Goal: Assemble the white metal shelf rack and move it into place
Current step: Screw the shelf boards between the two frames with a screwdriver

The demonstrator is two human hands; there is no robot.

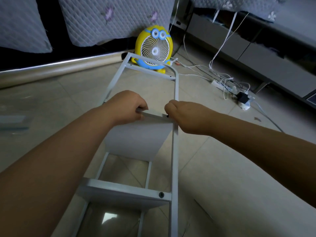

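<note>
Two bare forearms reach in from the bottom corners, with no sleeves, watch or rings visible. The left hand and right hand are bare and ungloved, with curled fingers.

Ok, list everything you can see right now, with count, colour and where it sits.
shelf rack: one, white metal, lying on the floor, running from near the camera toward the fan.
shelf panels: two fitted, white; one at the hands, one nearer the camera.
screws: two seen, dark; one in the near panel's edge, one at the right hand.
fan: one, yellow and blue cartoon shape, standing beyond the rack's far end.
power strip: one, white, floor at right, among tangled cables.
adapter: one, black, beside the strip.
quilted covers: grey with purple flowers, hanging at the top.
floor: pale tiles.
left hand: grip on the middle panel's edge.
right hand: closed at the screw; what it holds is hidden.
</note>
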